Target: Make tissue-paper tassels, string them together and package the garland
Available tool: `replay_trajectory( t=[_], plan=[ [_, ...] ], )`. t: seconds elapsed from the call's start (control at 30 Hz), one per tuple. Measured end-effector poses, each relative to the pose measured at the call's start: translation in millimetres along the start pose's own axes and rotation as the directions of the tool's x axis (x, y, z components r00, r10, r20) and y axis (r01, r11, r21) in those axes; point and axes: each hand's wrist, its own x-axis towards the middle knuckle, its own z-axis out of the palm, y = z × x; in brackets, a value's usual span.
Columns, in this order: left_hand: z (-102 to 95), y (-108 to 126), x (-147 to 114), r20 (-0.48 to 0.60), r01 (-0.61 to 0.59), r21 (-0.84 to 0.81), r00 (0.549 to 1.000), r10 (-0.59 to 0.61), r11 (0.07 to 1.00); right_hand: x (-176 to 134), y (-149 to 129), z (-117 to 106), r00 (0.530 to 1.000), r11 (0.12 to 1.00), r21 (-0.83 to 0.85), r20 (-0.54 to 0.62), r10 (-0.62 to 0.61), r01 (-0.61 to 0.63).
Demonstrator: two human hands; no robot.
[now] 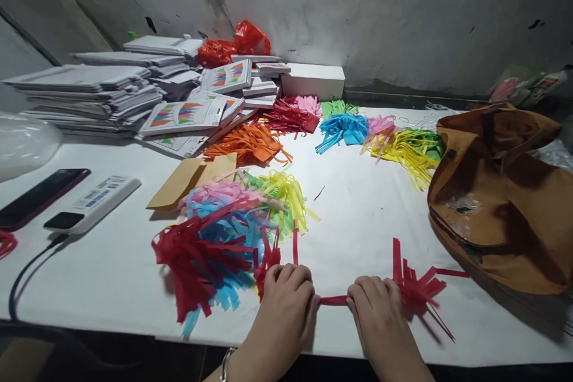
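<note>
Between my hands runs a thin, rolled red tassel strip [334, 301], close to the front of the table, with cut fringes fanning out at both ends. My left hand [289, 301] has its fingers curled over the strip's left part. The right part is gripped by my right hand [376, 310], and the red fringe [418, 286] spreads out beyond it. Left of my left hand lies a heap of tassels: a red tassel [197, 262] in front, a blue tassel [233, 230], a pink tassel [219, 191] and a yellow tassel [286, 194] behind.
A brown bag [501, 203] stands at the right. Fringed bundles, such as the orange bundle [250, 143] and blue bundle [344, 128], line the back. Stacked white packets [98, 92] and a white box [316, 79] are behind. A phone [45, 194] and a power bank [96, 203] lie left.
</note>
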Motion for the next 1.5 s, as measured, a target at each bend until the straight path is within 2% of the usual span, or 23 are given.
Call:
replay_trajectory(
  t=[0.17, 0.3, 0.47, 0.67, 0.77, 0.9, 1.0, 1.13, 1.27, 1.4, 1.5],
  plan=[
    [-4.2, 0, 2, 0.074, 0.007, -0.017, 0.997, -0.006, 1.000, 11, 2, -5, 0.998, 0.986, 0.165, 0.041, -0.049, 0.041],
    [0.0, -8, -2, 0.021, -0.005, -0.086, 1.000, 0.006, 0.996, 12, 5, -13, 0.998, 0.963, 0.271, 0.063, -0.022, 0.004],
    [7.2, -12, -8, -0.072, -0.013, -0.149, 0.997, 0.002, 0.989, 10, 10, -21, 0.993, 0.955, 0.296, 0.097, -0.063, 0.032],
    [4.6, -13, -14, -0.135, -0.188, -0.108, 0.976, 0.172, 0.976, 3, 7, -22, 0.997, 0.973, 0.227, 0.046, -0.060, 0.048],
    [0.6, -12, -15, -0.108, -0.263, -0.025, 0.960, 0.259, 0.964, 4, 1, -22, 0.993, 0.973, 0.221, 0.079, -0.086, 0.066],
    [-1.3, -11, -14, -0.083, -0.286, 0.019, 0.954, 0.287, 0.958, 5, -6, -19, 0.999, 0.963, 0.267, 0.020, -0.028, 0.021],
    [-0.6, -11, -13, -0.114, -0.246, 0.006, 0.963, 0.245, 0.969, 0, -5, -18, 0.998, 0.968, 0.252, 0.060, -0.015, 0.000],
    [-1.5, -7, -14, -0.084, -0.146, -0.014, 0.986, 0.144, 0.989, -10, 2, -21, 0.993, 0.979, 0.201, 0.108, -0.041, 0.018],
    [-2.3, 4, -12, -0.081, -0.058, -0.016, 0.995, 0.056, 0.998, -13, -5, -20, 0.998, 0.984, 0.170, 0.028, 0.055, -0.059],
    [-0.4, 10, -8, 0.001, 0.019, 0.106, 1.000, -0.020, 0.994, -9, -20, -15, 0.981, 0.975, 0.134, -0.050, 0.188, -0.180],
    [1.6, 6, -6, 0.046, -0.015, 0.194, 0.999, 0.006, 0.981, -5, -25, -12, 0.973, 0.973, 0.078, -0.059, 0.223, -0.218]
  ],
)
